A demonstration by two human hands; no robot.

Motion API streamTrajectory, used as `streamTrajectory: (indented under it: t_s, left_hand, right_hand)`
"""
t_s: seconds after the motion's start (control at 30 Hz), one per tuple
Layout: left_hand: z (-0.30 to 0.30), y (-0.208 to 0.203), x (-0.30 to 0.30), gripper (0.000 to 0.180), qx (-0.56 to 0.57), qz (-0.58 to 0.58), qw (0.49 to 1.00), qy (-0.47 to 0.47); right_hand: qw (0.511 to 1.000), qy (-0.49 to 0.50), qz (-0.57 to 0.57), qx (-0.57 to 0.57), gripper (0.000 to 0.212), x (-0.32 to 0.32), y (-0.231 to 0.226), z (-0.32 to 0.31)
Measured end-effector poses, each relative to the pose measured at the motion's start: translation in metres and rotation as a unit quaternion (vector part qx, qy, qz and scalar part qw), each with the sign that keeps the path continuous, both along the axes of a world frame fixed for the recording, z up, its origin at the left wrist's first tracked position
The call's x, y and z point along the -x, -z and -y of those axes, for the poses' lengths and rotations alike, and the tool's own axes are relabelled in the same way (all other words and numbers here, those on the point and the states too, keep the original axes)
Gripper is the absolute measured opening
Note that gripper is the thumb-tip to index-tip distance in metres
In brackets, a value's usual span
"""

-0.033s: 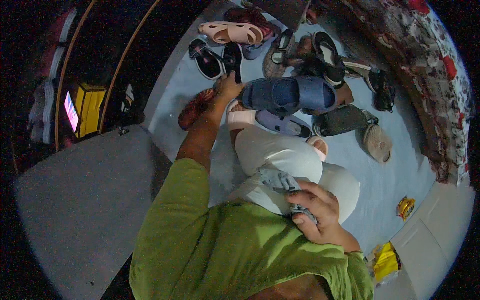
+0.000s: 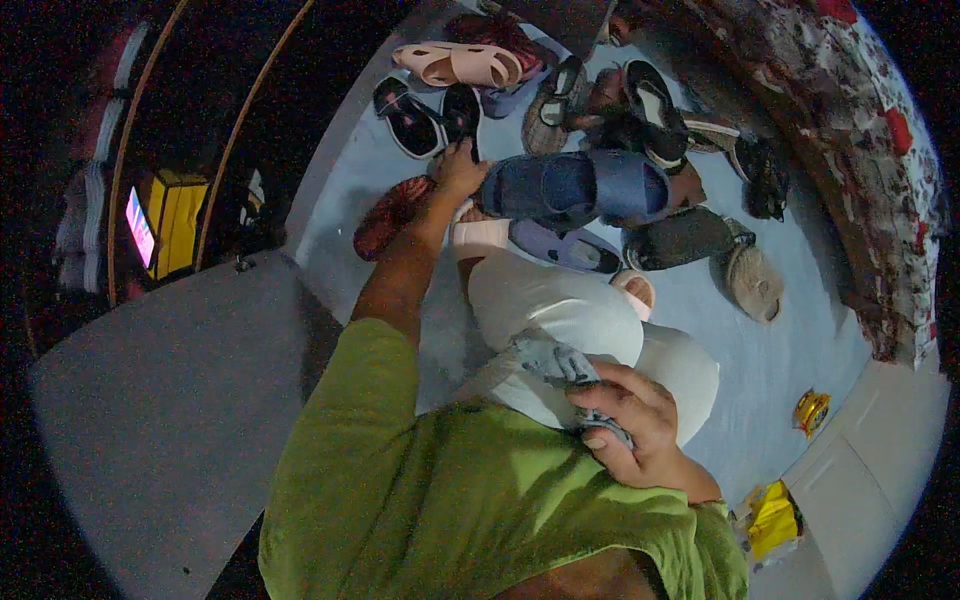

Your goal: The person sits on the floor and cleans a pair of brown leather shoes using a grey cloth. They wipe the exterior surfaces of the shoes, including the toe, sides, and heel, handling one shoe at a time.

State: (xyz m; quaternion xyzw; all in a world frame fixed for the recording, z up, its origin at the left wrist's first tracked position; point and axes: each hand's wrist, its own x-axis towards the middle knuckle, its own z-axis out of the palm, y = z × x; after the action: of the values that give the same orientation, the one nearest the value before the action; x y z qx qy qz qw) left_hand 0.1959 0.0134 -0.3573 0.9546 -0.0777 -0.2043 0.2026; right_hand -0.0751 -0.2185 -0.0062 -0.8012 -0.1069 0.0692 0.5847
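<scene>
Reaching forward, my left hand point(image 2: 462, 172) has its fingers closed at the heel of a black shoe point(image 2: 461, 108) with a pale sole. Its matching black shoe point(image 2: 409, 120) lies just left of it. My right hand point(image 2: 640, 415), close to my body above my lap, is wrapped round a crumpled grey cloth point(image 2: 550, 358). Beside my left hand rest a pair of dark blue slides point(image 2: 545, 188) and a dark red shoe point(image 2: 393, 215). A lavender shoe point(image 2: 565, 247) and a pale pink slipper point(image 2: 480, 238) lie nearer my knees.
Pink slides point(image 2: 458, 64) lie at the far left of the pale floor point(image 2: 770, 370). Several more shoes spread right, including a dark slipper point(image 2: 682, 240) and a beige one point(image 2: 755, 283). Patterned fabric point(image 2: 860, 170) hangs at right. Yellow packets point(image 2: 772, 520) lie lower right.
</scene>
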Motion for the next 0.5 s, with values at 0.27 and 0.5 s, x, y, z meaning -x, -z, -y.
streamTrajectory:
  t_s: [0.27, 0.5]
  left_hand:
    - [0.052, -0.04, 0.017, 0.09, 0.179, -0.25, 0.951, 0.01]
    - [0.08, -0.022, 0.009, 0.059, 0.09, -0.148, 0.975, 0.137]
  right_hand:
    - [0.999, -0.017, 0.035, 0.004, 0.031, -0.007, -0.001, 0.003]
    - [0.999, -0.025, 0.033, -0.022, 0.032, -0.01, -0.001, 0.005]
